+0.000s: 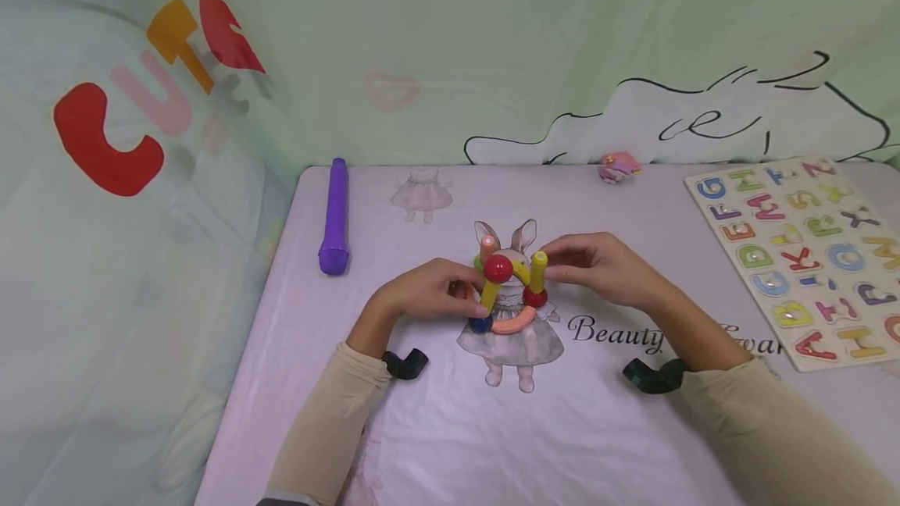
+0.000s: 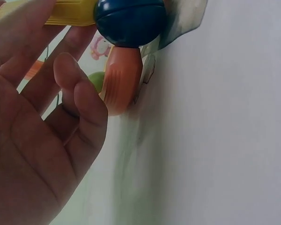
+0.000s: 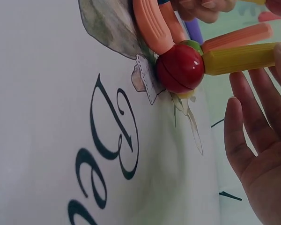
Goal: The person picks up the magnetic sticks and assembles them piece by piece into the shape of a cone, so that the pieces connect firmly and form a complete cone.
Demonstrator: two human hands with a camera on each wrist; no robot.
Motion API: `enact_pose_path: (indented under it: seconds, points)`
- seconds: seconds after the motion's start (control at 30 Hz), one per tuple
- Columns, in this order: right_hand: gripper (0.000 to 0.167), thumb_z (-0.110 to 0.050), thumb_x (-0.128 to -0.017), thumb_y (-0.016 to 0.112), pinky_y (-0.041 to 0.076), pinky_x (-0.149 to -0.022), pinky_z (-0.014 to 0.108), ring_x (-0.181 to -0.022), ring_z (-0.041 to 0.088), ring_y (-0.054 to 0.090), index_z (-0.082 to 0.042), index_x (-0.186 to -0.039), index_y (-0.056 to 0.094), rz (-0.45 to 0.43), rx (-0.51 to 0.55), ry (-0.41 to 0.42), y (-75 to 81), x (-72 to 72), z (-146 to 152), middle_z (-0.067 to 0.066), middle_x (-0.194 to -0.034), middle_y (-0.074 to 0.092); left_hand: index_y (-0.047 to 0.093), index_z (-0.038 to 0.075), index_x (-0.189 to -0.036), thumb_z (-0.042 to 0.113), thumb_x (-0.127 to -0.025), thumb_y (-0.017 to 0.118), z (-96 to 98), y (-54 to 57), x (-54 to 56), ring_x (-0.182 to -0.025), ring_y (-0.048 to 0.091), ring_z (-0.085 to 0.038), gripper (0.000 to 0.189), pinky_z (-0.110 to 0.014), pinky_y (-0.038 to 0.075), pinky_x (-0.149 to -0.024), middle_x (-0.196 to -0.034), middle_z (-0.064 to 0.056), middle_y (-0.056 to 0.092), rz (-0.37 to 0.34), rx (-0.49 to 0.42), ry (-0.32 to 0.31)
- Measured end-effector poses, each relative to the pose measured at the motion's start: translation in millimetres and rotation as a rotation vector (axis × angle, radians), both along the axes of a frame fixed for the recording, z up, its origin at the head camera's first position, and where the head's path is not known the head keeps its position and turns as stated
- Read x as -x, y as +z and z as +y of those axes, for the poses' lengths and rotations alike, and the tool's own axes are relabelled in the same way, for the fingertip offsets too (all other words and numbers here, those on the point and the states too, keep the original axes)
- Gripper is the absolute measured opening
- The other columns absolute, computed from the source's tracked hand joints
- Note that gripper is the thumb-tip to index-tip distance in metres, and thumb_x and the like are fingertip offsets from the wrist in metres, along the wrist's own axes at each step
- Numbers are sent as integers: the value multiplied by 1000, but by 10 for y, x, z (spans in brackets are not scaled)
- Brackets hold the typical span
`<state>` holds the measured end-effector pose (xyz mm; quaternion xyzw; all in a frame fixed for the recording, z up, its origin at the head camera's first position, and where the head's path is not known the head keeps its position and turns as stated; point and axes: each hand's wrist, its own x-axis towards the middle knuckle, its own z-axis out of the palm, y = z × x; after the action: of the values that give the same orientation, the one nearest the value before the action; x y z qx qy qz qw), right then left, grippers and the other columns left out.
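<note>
A small frame of magnetic building rods and balls stands on the table in front of me. Its base has an orange curved rod [image 1: 513, 322] between a blue ball [image 1: 481, 324] and a red ball [image 1: 535, 297]. My left hand [image 1: 430, 290] grips the yellow rod [image 1: 489, 297] rising from the blue ball; another red ball [image 1: 498, 268] tops this rod. At the frame's other side, my right hand [image 1: 598, 262] pinches an upright yellow rod [image 1: 537, 273], with thumb and fingertips near its free upper end. A further orange rod [image 3: 239, 36] stands behind, by a green ball [image 3: 192, 45].
A purple toy microphone [image 1: 336, 217] lies at the left. A wooden alphabet board [image 1: 780, 256] covers the right side, and a small pink toy [image 1: 619, 167] sits at the back edge. Printed cloth walls [image 1: 422, 45] rise behind and at the left.
</note>
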<state>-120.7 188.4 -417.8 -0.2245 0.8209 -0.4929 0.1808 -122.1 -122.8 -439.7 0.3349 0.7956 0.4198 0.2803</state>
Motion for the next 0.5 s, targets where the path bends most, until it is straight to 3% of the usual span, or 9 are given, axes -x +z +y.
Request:
enact_pose_path:
  seconds: [0.5]
  points:
    - [26,-17,-94,74,55,-92,22,-103,11,70,-13,-120,72,49,-45,84,5,9,-139,-1,-111,76,73,12,-111,25,-91,78,2,1,3,-72,56,-8,24,-21,48,-68,-80,1,65,-12,-2,-7]
